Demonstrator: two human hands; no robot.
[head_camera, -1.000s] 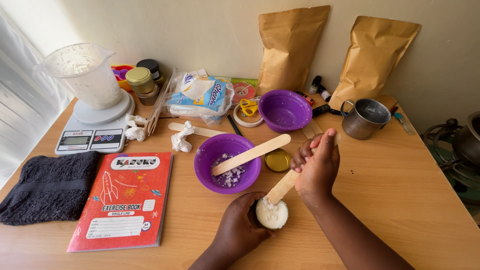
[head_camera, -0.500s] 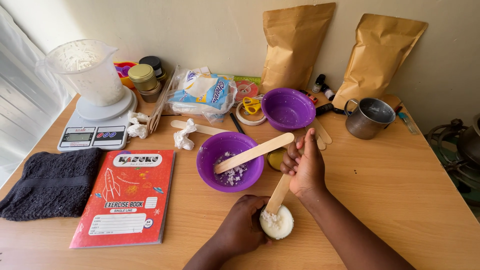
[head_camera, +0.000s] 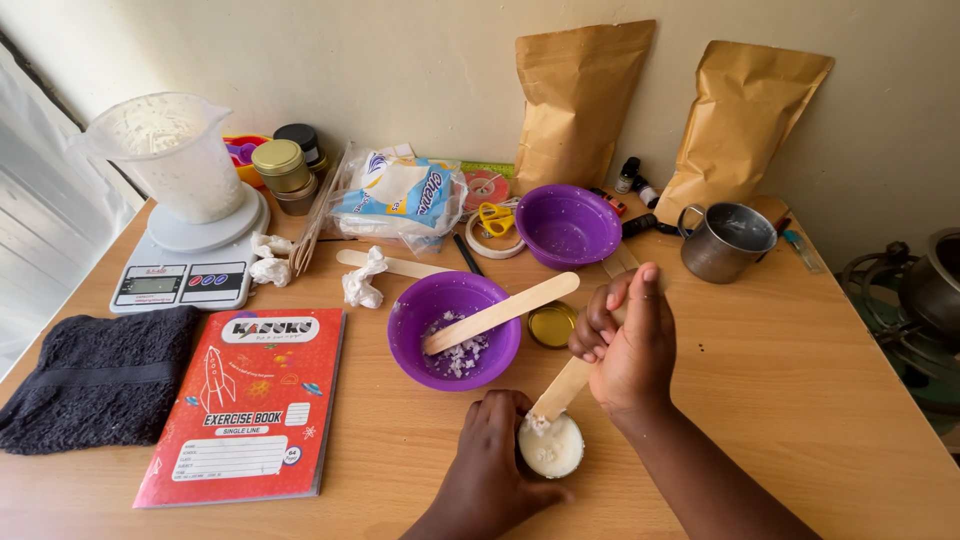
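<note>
My left hand (head_camera: 495, 470) wraps around a small round container (head_camera: 552, 447) of white waxy stuff at the table's near edge. My right hand (head_camera: 628, 345) grips a flat wooden stick (head_camera: 562, 389), tip down in the container. Just behind it a purple bowl (head_camera: 455, 331) holds white flakes, with a second wooden stick (head_camera: 500, 312) lying across its rim. A gold lid (head_camera: 552, 324) rests on the table to the bowl's right.
A red exercise book (head_camera: 248, 402) and dark towel (head_camera: 95, 376) lie at left. A scale (head_camera: 190, 268) carries a plastic jug (head_camera: 175, 157) of flakes. Behind: jars (head_camera: 280, 168), a plastic bag (head_camera: 395, 195), an empty purple bowl (head_camera: 568, 225), a metal mug (head_camera: 725, 241), two brown pouches (head_camera: 578, 105).
My right hand has shifted the stick slightly while its tip stays in the small container. My left hand stays on the container. The view has moved a little.
</note>
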